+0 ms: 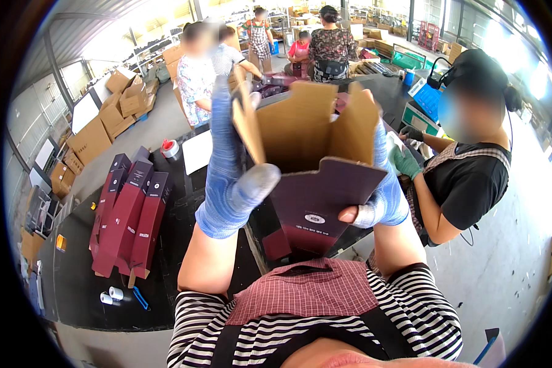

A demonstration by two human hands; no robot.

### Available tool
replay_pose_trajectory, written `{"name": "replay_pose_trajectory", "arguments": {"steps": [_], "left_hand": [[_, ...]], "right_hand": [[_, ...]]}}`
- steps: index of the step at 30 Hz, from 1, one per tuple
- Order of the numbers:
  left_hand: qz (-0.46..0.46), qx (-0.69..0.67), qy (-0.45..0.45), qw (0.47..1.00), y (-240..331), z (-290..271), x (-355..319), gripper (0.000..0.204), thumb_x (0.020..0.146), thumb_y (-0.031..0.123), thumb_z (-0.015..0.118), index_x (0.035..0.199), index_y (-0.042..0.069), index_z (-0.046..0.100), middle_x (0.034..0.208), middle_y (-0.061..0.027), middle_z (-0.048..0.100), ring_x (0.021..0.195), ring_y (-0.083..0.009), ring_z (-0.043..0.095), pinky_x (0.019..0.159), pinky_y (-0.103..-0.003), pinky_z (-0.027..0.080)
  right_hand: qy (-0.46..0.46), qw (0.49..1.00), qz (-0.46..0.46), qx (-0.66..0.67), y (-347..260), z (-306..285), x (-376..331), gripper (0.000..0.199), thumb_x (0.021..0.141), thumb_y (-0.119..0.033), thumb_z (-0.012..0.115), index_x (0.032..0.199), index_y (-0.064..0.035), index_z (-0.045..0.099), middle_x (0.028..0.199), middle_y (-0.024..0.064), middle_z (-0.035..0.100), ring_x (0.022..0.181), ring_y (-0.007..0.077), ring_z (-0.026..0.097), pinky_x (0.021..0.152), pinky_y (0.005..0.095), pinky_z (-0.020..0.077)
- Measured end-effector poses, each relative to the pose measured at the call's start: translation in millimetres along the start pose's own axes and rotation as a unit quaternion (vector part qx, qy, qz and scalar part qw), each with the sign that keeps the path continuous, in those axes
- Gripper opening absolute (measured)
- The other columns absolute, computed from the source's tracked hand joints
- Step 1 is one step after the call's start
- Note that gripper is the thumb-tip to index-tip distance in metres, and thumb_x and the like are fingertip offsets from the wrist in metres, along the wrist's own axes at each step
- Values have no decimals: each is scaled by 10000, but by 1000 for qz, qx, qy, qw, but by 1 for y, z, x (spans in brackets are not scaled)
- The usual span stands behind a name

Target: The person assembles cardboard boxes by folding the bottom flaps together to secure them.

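Note:
Upright in front of my chest is a dark purple cardboard box (306,199), its top flaps raised and its bare brown inside showing. My left hand (233,184), in a blue knit glove, grips the box's left side, fingers stretched up along it and thumb at the near edge. My right hand (380,199), in a matching glove with a bare thumb tip, clasps the right side, its thumb pressed on the near face. Its other fingers are mostly hidden behind the right flap. Left of my arm, several long maroon cartons (129,214) lie together on the black table (184,257).
A tape roll (170,149), white rolls (111,295) and a blue cutter (141,299) lie on the table. At my right a co-worker (472,165) in gloves stands close. More people work beyond the table. Brown cartons (92,140) are stacked far left.

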State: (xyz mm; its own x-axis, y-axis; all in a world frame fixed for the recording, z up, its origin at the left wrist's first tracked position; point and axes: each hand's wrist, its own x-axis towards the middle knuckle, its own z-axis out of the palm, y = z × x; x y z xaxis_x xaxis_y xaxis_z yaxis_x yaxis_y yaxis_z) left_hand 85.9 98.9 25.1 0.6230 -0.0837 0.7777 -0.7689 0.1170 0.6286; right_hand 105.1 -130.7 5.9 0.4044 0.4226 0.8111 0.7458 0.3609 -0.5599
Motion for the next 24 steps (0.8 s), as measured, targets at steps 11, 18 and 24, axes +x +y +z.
{"name": "replay_pose_trajectory", "arguments": {"steps": [11, 18, 24], "left_hand": [[137, 274, -64, 950, -29, 5, -46, 958, 863, 533, 756, 1579, 20, 377, 1529, -258, 416, 1410, -427, 402, 1175, -499, 330], [155, 330, -119, 924, -31, -5, -51, 986, 828, 685, 714, 1545, 59, 455, 1586, -284, 357, 1414, -468, 397, 1174, -535, 322], [160, 311, -135, 927, -29, -4, -51, 937, 822, 655, 730, 1510, 60, 507, 1586, -288, 369, 1425, -471, 396, 1183, -531, 308]], "right_hand": [[86, 990, 59, 100, 26, 10, -25, 1411, 700, -348, 969, 1677, -115, -22, 1663, 235, 257, 1546, 329, 272, 1245, 453, 195], [111, 988, 12, 103, 15, 18, -16, 1240, 760, -307, 932, 1646, 7, 123, 1467, 193, 491, 1380, 281, 476, 1178, 411, 327], [25, 992, -79, -95, 22, -22, -9, 857, 862, -699, 684, 1303, 29, 583, 1366, 177, 594, 1336, 329, 506, 1162, 474, 324]]}}
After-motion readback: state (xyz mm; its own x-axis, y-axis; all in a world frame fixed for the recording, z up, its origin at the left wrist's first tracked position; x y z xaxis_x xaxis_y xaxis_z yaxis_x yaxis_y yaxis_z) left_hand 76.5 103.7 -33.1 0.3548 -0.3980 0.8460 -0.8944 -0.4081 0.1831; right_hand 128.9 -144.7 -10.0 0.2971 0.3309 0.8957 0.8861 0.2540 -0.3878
